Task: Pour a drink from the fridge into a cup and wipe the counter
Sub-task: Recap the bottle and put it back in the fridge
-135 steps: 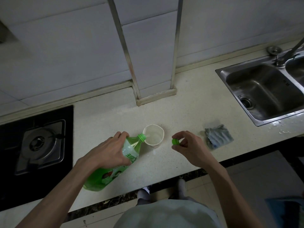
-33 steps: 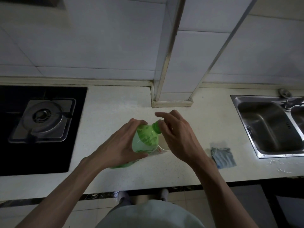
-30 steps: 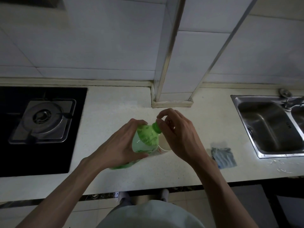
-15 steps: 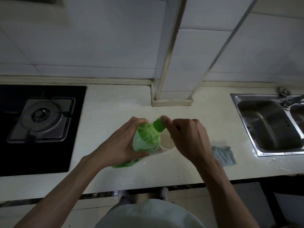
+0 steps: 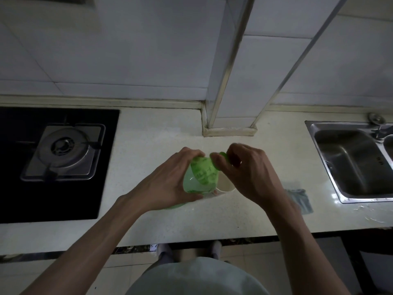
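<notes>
Left grip (image 5: pixel 168 184): wrapped round the shoulder of the bottle (image 5: pixel 202 175), holding it fast.
Bottle: green, in the left grip and leaning a little; I cannot tell whether its base rests on the surface (image 5: pixel 159 135).
Cap (image 5: pixel 222 155): at the bottle's neck, between the two grips.
Right grip (image 5: pixel 253 173): narrow, thumb and fingers pinching the cap.
Cup (image 5: pixel 225 185): under the right grip, just beside the bottle, partly hidden.
Cloth (image 5: pixel 302 200): on the surface, right of the right grip.
Step, likely: screwing the cap shut.
Doing it well: brace the bottle, seat the cap square, turn until snug, and keep the wrist clear of the cup.
</notes>
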`<state>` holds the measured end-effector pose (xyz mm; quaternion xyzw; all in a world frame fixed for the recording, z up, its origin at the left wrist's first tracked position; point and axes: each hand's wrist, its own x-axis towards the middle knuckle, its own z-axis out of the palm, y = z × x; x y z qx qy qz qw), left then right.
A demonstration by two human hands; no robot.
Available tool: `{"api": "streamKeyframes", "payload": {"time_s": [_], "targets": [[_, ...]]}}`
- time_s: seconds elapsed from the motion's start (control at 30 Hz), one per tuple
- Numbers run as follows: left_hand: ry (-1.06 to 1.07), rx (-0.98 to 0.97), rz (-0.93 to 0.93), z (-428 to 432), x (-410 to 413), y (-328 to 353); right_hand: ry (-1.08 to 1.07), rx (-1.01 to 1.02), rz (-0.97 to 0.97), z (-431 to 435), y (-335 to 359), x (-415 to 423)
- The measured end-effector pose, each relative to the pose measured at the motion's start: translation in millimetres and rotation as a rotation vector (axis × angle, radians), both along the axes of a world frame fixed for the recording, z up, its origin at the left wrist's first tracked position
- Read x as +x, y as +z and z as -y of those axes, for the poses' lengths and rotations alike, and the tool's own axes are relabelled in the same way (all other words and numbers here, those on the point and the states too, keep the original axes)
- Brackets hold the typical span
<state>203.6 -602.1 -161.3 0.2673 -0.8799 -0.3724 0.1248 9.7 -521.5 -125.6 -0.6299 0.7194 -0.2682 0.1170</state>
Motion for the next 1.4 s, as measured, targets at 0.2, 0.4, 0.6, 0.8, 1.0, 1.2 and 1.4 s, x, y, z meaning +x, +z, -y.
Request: {"api": "streamKeyframes", "payload": {"time_s": [0.2, 0.4, 0.6, 0.8, 1.0, 1.2, 1.4], "targets": [[0.042, 0.068, 0.003, 1.1, 3.4, 0.8, -0.128, 0.098, -0.022, 7.1, 8.1, 12.0], [0.030, 0.041, -0.020, 5.3, 14.1, -3.2, 0.125, 0.026, -0.065, 2.3, 18.9, 7.7], [0.019, 0.009, -0.030, 7.2, 21.3, -1.7, 0.076, 0.031, -0.066, 4.7, 16.8, 17.7], [-0.011, -0.015, -0.060, 4.9, 22.9, -4.9, -0.082, 0.013, -0.135, 14.6, -2.5, 28.7], [0.015, 0.039, -0.047, 9.8, 34.4, -2.7, -0.163, 0.099, -0.223, 20.8, 7.3, 44.4], [-0.078, 0.236, 0.005, 27.0, 46.6, 9.8, 0.057, -0.096, -0.331, 24.3, 12.9, 45.1], [-0.035, 0.228, -0.021, 18.9, 43.2, 6.1, -0.050, -0.056, -0.359, 31.6, 11.2, 52.7]]}}
